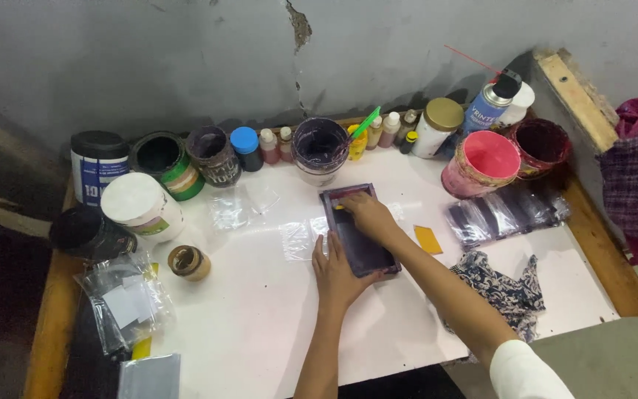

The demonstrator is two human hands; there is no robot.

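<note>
A small dark purple printing frame (pixel 363 247) lies flat on the white tabletop (pixel 260 325). My left hand (pixel 337 272) presses down on its near left edge, fingers spread. My right hand (pixel 369 214) rests on the frame's far end, closed around a small yellow tool whose tip shows at the fingers; most of that tool is hidden. A clear plastic sheet (pixel 298 238) lies under and left of the frame.
Paint tubs, jars and small bottles line the back wall, among them a purple-stained tub (pixel 319 148), a pink bucket (pixel 483 162) and a spray can (pixel 487 103). A white tub (pixel 142 207), plastic bags (pixel 123 299), a yellow card (pixel 428 239) and patterned cloth (pixel 503 284) lie around.
</note>
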